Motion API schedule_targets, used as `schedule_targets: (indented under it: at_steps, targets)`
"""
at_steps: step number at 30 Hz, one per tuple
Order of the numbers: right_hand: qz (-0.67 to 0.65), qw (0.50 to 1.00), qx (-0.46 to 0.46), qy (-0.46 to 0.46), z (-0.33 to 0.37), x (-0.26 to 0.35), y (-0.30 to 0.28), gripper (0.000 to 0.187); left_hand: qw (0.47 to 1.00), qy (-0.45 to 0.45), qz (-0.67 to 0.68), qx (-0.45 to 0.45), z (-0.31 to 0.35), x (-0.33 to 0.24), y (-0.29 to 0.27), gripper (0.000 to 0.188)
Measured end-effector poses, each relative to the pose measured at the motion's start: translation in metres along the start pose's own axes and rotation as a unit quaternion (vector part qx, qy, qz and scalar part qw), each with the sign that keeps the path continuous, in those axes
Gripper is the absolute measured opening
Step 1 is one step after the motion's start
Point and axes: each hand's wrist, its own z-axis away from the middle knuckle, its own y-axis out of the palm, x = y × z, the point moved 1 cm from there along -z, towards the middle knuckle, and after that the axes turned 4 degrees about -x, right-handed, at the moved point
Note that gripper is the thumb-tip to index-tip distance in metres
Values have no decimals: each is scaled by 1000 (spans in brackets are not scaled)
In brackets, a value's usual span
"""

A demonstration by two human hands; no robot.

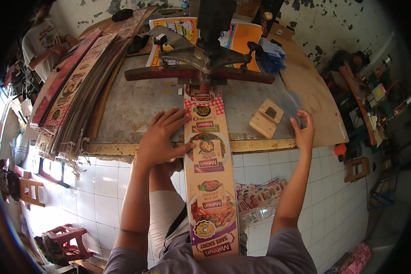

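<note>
Along the worktop's (pixel 118 114) left edge lies a stack of long, printed cardboard strips (pixel 77 84), with loose strings hanging past the front left corner; we would do well to keep these clear of our arm.

Our left hand (pixel 162 139) is spread wide, its fingertips and thumb meeting the left side of the long tan printed strip (pixel 210 180). That strip runs from under the black metal press with a red crossbar (pixel 208 59), across the middle of the worktop's front edge and down over our lap. We should steady it flat with light, even pressure, keep it square to the front edge so the overhanging part does not twist it, and hold our fingers back from the press.

Right of the strip, near the front edge, sits a pale wooden block with a dark inset (pixel 262 122), just beside a translucent plastic film (pixel 293 98). Our right hand (pixel 304 130) has a narrow grip, thumb and forefinger seemingly pinching the film; a gentle hold there would avoid creases.
</note>
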Motion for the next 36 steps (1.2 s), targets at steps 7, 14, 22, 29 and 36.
schedule_targets:
  at_steps: [7,14,22,29,36]
  targets:
    - [-8,999,-30,40,-1,-10,-1,28,1000,1,2,-1,-1,-2,-1,77]
    - [7,996,28,84,-7,-4,-3,25,1000,3,0,-3,0,1,1,78]
    - [133,986,76,-63,-30,5,6,28,1000,2,1,-10,1,1,2,79]
    - [130,982,136,16,-53,-8,10,22,1000,4,7,-11,-1,-1,1,77]
    - [104,981,155,-57,-45,-3,2,18,1000,6,7,-12,1,1,0,77]
